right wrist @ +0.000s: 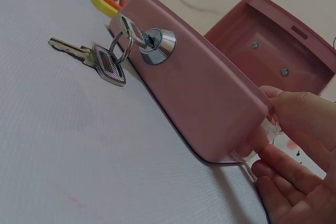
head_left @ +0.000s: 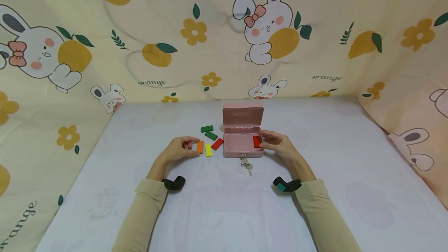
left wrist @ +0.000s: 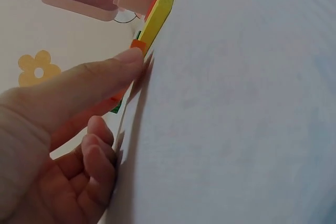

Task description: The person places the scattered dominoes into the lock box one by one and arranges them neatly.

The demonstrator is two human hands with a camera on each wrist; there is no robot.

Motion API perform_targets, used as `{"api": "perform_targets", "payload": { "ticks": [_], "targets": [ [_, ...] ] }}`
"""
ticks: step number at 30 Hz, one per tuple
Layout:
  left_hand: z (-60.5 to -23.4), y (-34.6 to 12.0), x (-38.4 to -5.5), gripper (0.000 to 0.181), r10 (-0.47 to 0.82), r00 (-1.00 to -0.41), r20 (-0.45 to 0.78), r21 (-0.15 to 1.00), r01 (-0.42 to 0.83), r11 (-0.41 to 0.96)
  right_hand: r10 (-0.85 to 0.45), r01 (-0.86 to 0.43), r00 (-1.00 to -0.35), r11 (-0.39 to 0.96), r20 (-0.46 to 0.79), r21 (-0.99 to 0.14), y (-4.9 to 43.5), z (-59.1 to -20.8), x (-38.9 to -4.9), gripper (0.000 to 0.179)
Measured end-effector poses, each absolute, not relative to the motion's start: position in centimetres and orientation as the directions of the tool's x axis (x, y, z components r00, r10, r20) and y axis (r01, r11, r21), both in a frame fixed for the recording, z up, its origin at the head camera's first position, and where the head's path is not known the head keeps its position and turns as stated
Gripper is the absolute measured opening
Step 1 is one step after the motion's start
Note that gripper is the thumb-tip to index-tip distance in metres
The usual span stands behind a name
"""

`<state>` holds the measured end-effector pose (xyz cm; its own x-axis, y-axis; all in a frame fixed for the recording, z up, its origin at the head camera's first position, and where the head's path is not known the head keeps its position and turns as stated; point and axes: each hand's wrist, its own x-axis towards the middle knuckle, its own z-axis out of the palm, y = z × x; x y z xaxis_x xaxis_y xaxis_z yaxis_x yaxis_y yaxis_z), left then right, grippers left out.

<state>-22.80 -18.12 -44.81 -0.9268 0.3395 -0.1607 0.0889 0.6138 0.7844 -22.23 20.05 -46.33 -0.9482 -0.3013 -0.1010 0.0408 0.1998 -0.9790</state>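
My left hand (head_left: 180,148) pinches an orange block (head_left: 200,147) between thumb and fingers, left of the other blocks. Close beside it stands a yellow block (head_left: 209,150), also seen beyond the thumb in the left wrist view. A red block (head_left: 217,144) and two green blocks, one nearer (head_left: 211,135) and one farther (head_left: 207,128), lie left of a pink metal cash box (head_left: 239,143). The box's lid (head_left: 243,116) stands raised. Inside, by the right wall, is another red block (head_left: 257,142). My right hand (head_left: 278,143) grips the box's right side, its thumb at the rim.
A key (right wrist: 135,31) sits in the lock (right wrist: 160,46) on the box's front; a second key (right wrist: 79,52) hangs from the ring onto the white tabletop (head_left: 217,205). A patterned cloth (head_left: 210,61) rises behind and at both sides. Something clear (right wrist: 269,129) shows by the right fingers.
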Motion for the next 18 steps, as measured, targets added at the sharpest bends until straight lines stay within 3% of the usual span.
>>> {"api": "perform_targets", "payload": {
  "ticks": [18],
  "targets": [
    [-42.9, -17.0, -22.6, 0.051, 0.343, -0.932, -0.12, 0.787, 0.121, 0.605, -0.285, 0.051, -0.953, 0.202, -0.108, -0.978, 20.0, -46.6, -22.4, 0.06]
  ]
}}
